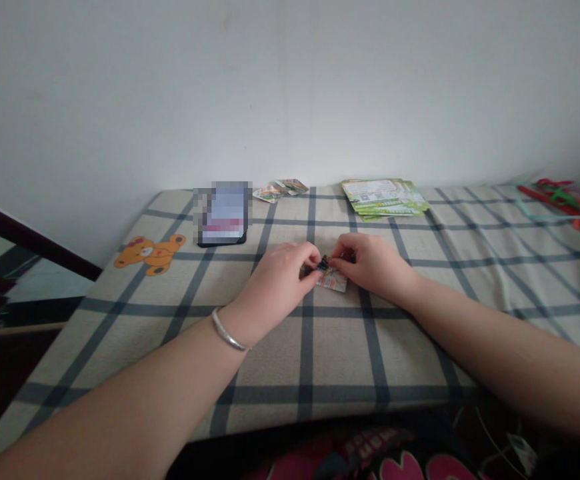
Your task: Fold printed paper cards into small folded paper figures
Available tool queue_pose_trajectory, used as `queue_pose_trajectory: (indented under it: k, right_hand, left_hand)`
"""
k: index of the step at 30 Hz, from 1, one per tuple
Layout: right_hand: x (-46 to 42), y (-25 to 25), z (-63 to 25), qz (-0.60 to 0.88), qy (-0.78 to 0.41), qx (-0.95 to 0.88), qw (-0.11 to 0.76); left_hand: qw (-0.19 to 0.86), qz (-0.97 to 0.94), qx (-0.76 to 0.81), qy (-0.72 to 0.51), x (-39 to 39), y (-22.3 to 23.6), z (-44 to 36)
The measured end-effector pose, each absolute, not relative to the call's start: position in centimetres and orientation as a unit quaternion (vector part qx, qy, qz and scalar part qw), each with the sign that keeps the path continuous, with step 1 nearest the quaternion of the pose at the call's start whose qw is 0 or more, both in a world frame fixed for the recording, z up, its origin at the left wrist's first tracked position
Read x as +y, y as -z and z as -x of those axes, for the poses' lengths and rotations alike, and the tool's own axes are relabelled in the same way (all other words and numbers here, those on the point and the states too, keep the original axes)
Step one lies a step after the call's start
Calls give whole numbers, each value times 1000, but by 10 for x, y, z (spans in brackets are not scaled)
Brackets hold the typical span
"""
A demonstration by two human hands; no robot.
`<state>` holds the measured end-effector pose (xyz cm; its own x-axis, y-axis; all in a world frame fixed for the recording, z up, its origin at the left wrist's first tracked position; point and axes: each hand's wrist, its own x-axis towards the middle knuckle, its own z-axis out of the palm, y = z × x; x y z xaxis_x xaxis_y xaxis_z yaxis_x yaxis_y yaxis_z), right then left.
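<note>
Small printed card (334, 281): positioned flat on the table (260, 373), directly below the fingertips of both hands. Nearest the viewer, a dark garment (400, 469) with pink motifs shows below the table edge. The table carries a checked cloth with dark stripes. A silver bracelet (227, 331) encircles the left wrist. The left hand (286, 267) and the right hand (370, 263) meet above the upper part of the card. The fingers of each hand are pinched, thumb against index finger, on a small dark piece (325, 262), which is too small to identify. To the left, an orange bear figure (153, 253) lies near the table's side edge. Beyond it stands a dark-edged device (225, 213), its screen pixelated. Farther back, a fanned stack of green cards (380, 198) lies right of centre, loose cards (270, 193) lie left of it, and red and green strips (577, 203) occupy the far right corner. A pale wall (290, 93) closes the rear.
</note>
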<state>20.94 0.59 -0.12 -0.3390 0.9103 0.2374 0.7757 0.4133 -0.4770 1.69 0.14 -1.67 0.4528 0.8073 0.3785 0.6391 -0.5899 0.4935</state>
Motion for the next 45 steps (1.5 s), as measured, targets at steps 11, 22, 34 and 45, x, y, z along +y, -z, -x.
queue_pose_trajectory:
  k: [11, 22, 34, 45]
  right_hand:
    - [7, 2, -208, 515, -123, -816, 232]
    - [3, -3, -216, 449, -82, -866, 207]
    - [-1, -5, -218, 407, -30, -900, 151]
    - [1, -4, -220, 388, -11, -911, 141]
  left_hand:
    - [54, -890, 383, -241, -2, 14, -14]
    - [5, -907, 367, -208, -3, 10, -13]
    - [-14, -918, 349, -185, -5, 8, -13]
    - [-38, -925, 348, -149, -19, 2, -14]
